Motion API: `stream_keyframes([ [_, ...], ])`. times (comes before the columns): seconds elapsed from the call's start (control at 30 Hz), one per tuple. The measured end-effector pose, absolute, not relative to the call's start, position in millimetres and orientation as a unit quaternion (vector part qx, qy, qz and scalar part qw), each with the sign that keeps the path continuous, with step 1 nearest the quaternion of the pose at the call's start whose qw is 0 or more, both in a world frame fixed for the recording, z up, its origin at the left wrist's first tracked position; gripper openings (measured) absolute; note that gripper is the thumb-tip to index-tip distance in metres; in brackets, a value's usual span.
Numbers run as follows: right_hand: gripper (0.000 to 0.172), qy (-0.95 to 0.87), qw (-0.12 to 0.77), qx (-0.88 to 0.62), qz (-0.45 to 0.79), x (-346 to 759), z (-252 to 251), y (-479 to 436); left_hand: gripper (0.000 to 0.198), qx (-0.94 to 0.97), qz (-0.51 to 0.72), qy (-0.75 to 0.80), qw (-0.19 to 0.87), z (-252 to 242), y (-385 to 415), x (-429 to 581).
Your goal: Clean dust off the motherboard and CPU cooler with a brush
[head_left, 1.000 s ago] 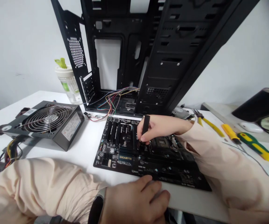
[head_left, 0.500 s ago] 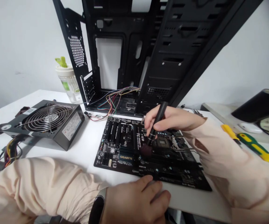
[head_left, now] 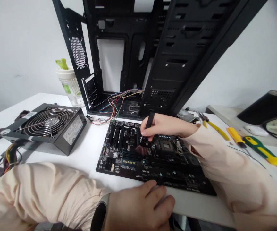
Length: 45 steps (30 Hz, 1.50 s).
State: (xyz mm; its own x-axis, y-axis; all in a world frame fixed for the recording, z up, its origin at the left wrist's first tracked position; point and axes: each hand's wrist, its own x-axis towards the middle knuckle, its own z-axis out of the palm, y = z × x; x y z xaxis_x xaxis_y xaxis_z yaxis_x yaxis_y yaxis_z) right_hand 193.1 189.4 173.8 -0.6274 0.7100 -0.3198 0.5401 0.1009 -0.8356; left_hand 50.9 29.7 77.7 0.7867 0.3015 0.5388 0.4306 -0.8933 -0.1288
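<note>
my right hand (head_left: 164,126) is closed on a black brush (head_left: 149,120), held upright, its hairs down on the motherboard (head_left: 174,168) right under the hand; my left hand (head_left: 138,205) lies open on the table (head_left: 85,163), just below the motherboard

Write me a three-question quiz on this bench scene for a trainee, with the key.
1. True or false: the right hand holds a black-handled brush over the Gigabyte motherboard.
2. Where does the power supply unit lie relative to the motherboard? A) to its left B) to its right C) on top of it
3. Fill in the colour: the band on the wrist of the left hand is ____.

Key: 1 true; 2 A; 3 black.
</note>
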Motion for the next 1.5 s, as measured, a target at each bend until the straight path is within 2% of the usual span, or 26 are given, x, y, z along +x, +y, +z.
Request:
stream_keyframes([
  [0.3,0.006,-0.727,0.092,-0.475,0.488,190.5,167.9,190.9,0.029,-0.935,-0.256,-0.212,0.125,71.3,28.3,50.6],
  [0.6,0.012,-0.675,0.173,-0.530,0.483,182.3,161.7,191.9,0.031,-0.941,-0.247,-0.190,0.129,76.8,30.7,48.2],
  [0.9,0.011,-0.664,0.208,-0.543,0.470,178.6,156.4,192.9,0.025,-0.966,-0.203,-0.135,0.087,89.7,36.8,41.6],
  [1.23,0.005,-0.748,0.209,-0.419,0.471,190.1,161.4,196.9,0.021,-0.966,-0.206,-0.140,0.071,89.4,37.1,42.5],
  [1.5,0.009,-0.673,0.248,-0.508,0.476,180.5,154.5,196.8,0.022,-0.970,-0.201,-0.131,0.050,91.7,38.1,41.4],
])
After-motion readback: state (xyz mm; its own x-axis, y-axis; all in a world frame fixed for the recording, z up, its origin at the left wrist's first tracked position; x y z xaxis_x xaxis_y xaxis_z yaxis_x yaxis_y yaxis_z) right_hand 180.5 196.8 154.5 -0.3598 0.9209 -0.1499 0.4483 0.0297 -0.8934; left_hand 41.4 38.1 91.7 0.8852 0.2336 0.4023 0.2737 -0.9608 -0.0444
